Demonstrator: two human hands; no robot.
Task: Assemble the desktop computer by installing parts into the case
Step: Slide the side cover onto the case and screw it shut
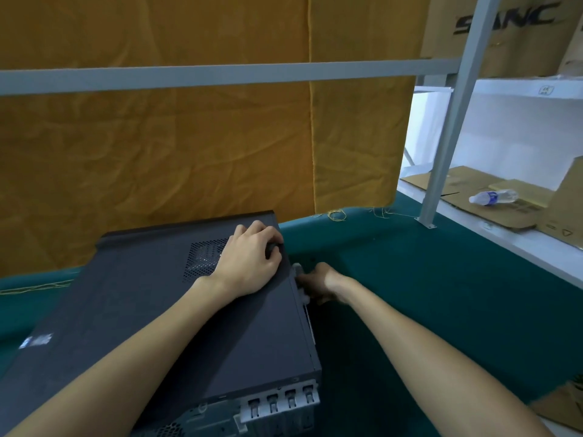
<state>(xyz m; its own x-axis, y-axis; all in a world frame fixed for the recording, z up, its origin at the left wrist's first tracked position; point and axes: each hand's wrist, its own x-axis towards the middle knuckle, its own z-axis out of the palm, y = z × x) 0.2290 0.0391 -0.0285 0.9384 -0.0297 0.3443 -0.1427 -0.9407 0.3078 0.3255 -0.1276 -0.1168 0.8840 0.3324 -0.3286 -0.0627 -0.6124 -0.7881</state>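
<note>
Two hands work on a dark case [157, 310] lying on a green bench [441, 294]. Left hand [249, 263] presses flat on the case's panel, fingers curled over its far edge. Right hand [318, 283] pinches something pale at the case's right side. Steady pressure should keep the panel seated. A box [517, 29] far beyond the case reads "SANC".

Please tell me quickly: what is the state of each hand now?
Left hand: lies on the case top, fingers curled over its far right edge, gripping it.
Right hand: at the case's right side, fingers hidden; cannot be told.
</note>
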